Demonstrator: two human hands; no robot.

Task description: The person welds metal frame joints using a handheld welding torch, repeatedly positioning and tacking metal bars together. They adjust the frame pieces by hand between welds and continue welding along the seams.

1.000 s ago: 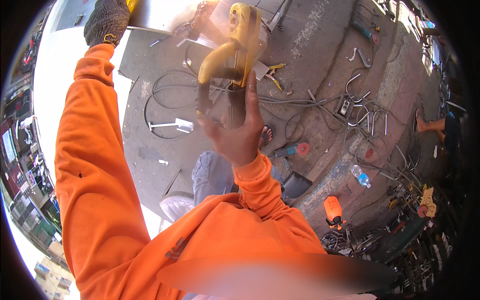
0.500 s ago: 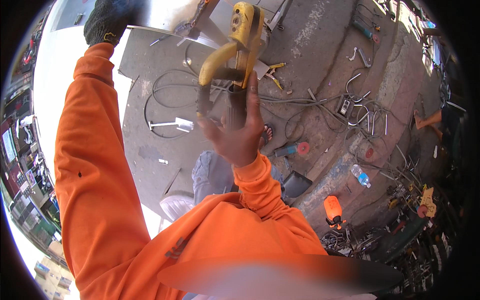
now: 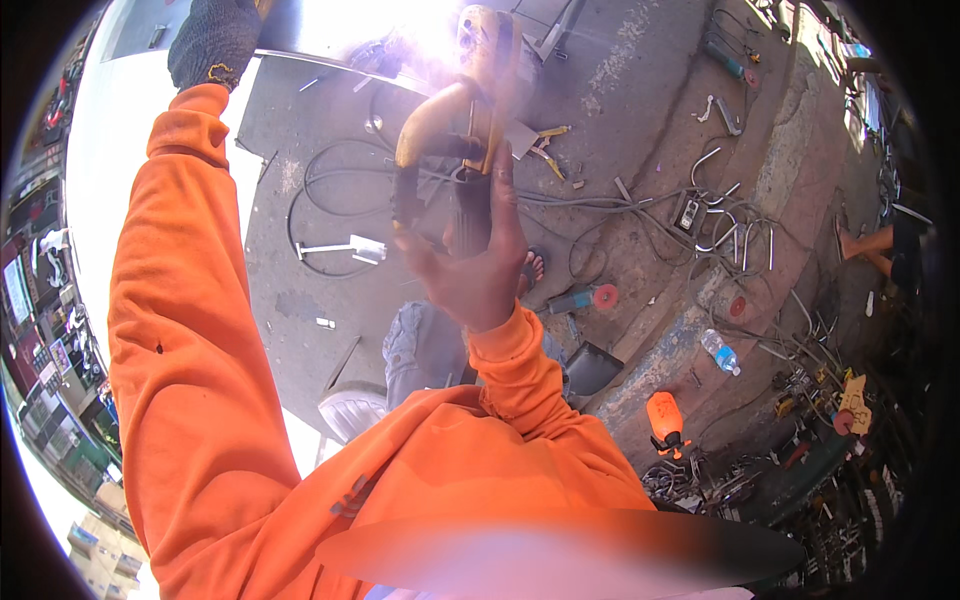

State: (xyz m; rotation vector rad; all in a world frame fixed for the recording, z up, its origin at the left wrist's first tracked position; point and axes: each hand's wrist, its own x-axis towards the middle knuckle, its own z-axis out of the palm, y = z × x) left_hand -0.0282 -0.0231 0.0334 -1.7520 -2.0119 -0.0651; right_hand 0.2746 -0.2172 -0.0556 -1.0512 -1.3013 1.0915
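My right hand (image 3: pixel 475 270) is bare and wrapped round the dark handle of a yellow welding electrode holder (image 3: pixel 490 50). The holder points away from me, its curved lever on the left side. A dazzling white arc (image 3: pixel 435 25) burns beside its head at the top of the view, washing out the tip. Along the far edge lies a shiny metal piece (image 3: pixel 315 38), lit by the glare. My left hand (image 3: pixel 213 45), in a dark knitted glove, is closed against this piece's left end. What its fingers grip is cut off by the view's edge.
Cables (image 3: pixel 600 203) loop across the grey ground. Yellow-handled pliers (image 3: pixel 547 150), an angle grinder (image 3: pixel 583 298), a water bottle (image 3: pixel 720 352) and an orange bottle (image 3: pixel 665 415) lie to the right. Bent metal rods (image 3: pixel 735 235) are scattered there, near another person's foot (image 3: pixel 862 243).
A bright arc and haze have appeared at the electrode holder's head, where only glowing, smoky metal showed before. My hands are nearly still. The other person's foot at the right has shifted slightly.
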